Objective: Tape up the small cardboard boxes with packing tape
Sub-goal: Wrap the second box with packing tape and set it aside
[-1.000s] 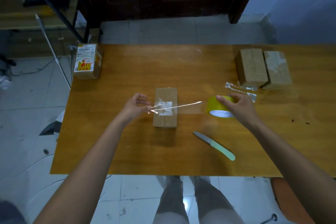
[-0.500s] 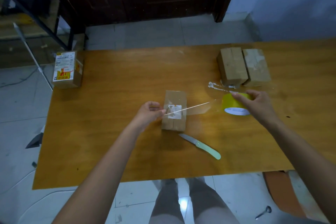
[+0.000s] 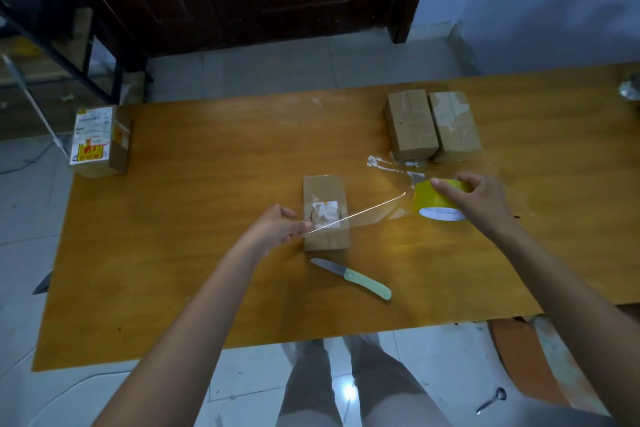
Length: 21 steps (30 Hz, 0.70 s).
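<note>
The left hand (image 3: pixel 277 229) pinches the free end of a clear tape strip (image 3: pixel 360 213), fingers curled in around it, just at the left edge of the small cardboard box (image 3: pixel 325 215) lying in the middle of the tabletop (image 3: pixel 194 253). The strip runs taut, up and to the right, over the top of that box and across to the yellow tape roll (image 3: pixel 438 201). The right hand (image 3: pixel 478 204) grips the roll from above, thumb and fingers wrapped over its rim, holding it off to the right of the box with its white core facing the near edge. The box under the strip carries a torn white label patch on its top.

Just in front of that box lies a knife (image 3: pixel 351 277) with a pale green handle, blade pointing left, touching nothing. Farther back on the right, 2 more cardboard boxes (image 3: pixel 433 125) sit side by side, touching each other, and scraps of used tape (image 3: pixel 391 165) are stuck to the wood just in front of them. Well apart, at the far left corner, stands 1 labelled box (image 3: pixel 100 142) with a white and yellow sticker. On the tiled floor at lower right lies a spoon (image 3: pixel 491 399).
</note>
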Motion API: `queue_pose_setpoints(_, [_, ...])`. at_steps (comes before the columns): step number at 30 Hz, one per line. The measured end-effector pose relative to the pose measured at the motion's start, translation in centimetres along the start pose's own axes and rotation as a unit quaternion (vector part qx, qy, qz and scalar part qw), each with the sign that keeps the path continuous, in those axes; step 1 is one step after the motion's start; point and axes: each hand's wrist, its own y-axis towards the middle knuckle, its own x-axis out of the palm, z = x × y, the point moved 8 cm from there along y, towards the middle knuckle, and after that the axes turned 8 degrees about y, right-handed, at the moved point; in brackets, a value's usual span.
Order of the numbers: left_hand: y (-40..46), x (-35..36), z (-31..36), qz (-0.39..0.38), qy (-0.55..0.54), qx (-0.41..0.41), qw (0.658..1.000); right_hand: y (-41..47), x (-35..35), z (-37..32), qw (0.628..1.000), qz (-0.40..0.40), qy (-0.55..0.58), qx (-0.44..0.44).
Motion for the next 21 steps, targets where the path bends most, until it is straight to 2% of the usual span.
queue_pose_setpoints(2, [-0.4,-0.3,0.4,0.011,0.027,0.007,1.0,-0.1,-0.1,-0.2,1.0,-0.007,0.008,0.004])
queue_pose_setpoints(7, [-2.0,-4.0,3.4,0.17,0.062,0.14,0.973,-0.6,-0.2,-1.1,0.999,-0.025,0.047,0.006])
queue_pose_setpoints(9, [-2.3,-4.8,4.3,0.179,0.068,0.166,0.967,-0.8,-0.1,-1.2,0.998,-0.037,0.057,0.0])
queue_pose_setpoints(13, [-2.0,-5.0,4.6,0.171,0.076,0.169,0.968,-0.5,0.6,-0.4,0.997,-0.054,0.049,0.014])
queue_pose_setpoints(21, [-1.3,-4.5,2.0,0.212,0.071,0.159,0.962,0.5,2.9,1.5,0.998,-0.059,0.023,0.018])
